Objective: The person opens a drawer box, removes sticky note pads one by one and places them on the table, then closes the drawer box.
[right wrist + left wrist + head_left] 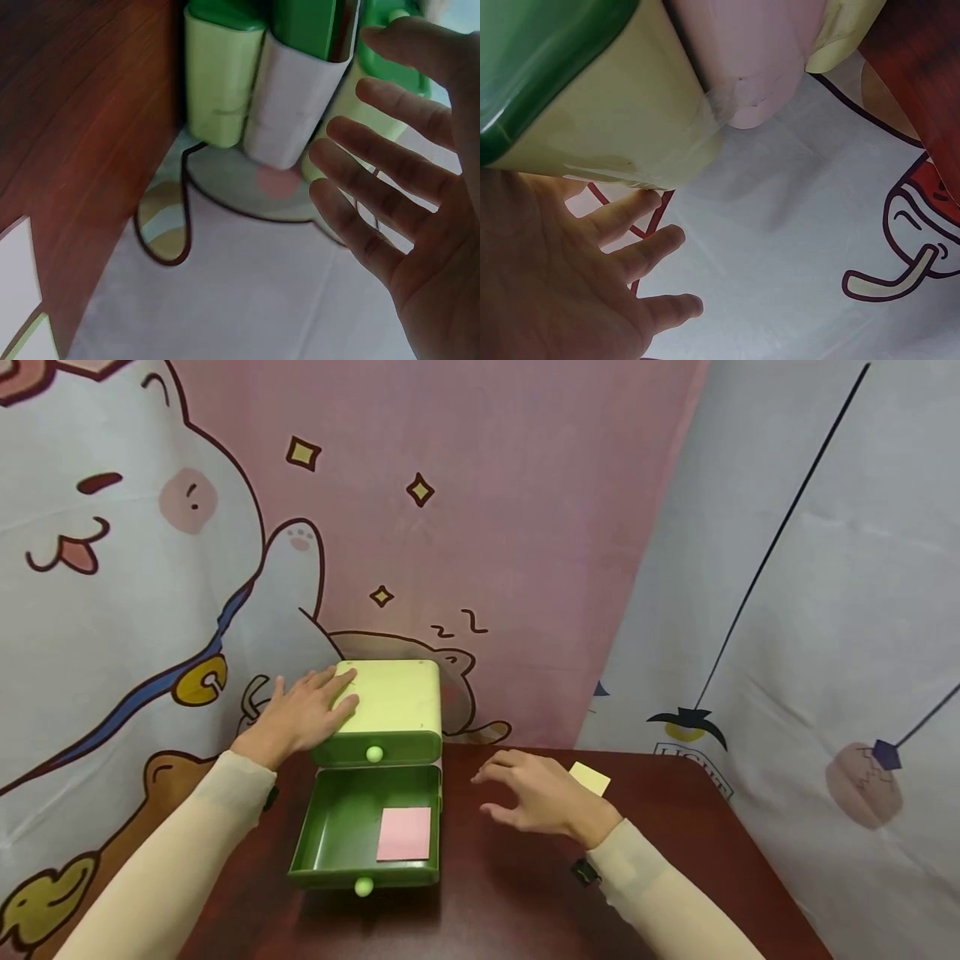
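A small drawer cabinet point(393, 702) with a pale yellow top and green drawer fronts stands against the back cloth. Its middle drawer point(341, 827) is pulled out, and a square pink sticky note pad point(404, 833) lies inside at the right. My left hand point(303, 710) rests on the left edge of the cabinet top, fingers spread; the left wrist view shows the fingertips along the pale casing point(630, 127). To the right of the drawer, my right hand point(540, 793) hovers over the table with fingers loosely extended, holding nothing. A yellow sticky note pad point(590, 778) is partly hidden behind it.
The dark red-brown table point(675, 860) ends at the right and back. A cartoon-printed cloth point(525, 527) hangs behind it and along the right side. Round green knobs point(363, 887) stick out from the drawer fronts. Two pale note pads point(19, 270) lie at the right wrist view's lower left.
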The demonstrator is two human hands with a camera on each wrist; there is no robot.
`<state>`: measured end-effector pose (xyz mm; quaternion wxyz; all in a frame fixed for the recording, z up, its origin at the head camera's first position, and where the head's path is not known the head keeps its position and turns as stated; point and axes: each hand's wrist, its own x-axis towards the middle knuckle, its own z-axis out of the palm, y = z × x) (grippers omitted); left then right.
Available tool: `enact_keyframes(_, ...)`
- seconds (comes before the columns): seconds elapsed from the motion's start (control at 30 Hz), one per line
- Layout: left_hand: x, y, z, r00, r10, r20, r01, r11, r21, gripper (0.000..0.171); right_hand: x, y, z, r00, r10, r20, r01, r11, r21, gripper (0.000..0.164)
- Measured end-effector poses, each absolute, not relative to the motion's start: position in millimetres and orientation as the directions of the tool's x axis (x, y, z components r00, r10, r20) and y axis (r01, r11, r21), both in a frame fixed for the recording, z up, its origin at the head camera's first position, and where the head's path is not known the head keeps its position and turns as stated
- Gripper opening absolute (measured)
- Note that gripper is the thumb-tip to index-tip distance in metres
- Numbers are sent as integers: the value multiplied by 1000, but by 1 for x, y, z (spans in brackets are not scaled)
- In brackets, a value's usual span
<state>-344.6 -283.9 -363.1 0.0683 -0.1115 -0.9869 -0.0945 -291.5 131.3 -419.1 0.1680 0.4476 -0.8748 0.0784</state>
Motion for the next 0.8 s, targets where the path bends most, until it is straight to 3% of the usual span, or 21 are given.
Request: enact_keyframes(0.8, -342, -281, -360, -968, 201, 152, 226, 959, 171, 74, -290, 32, -394, -417, -902, 107, -899, 427, 94, 41)
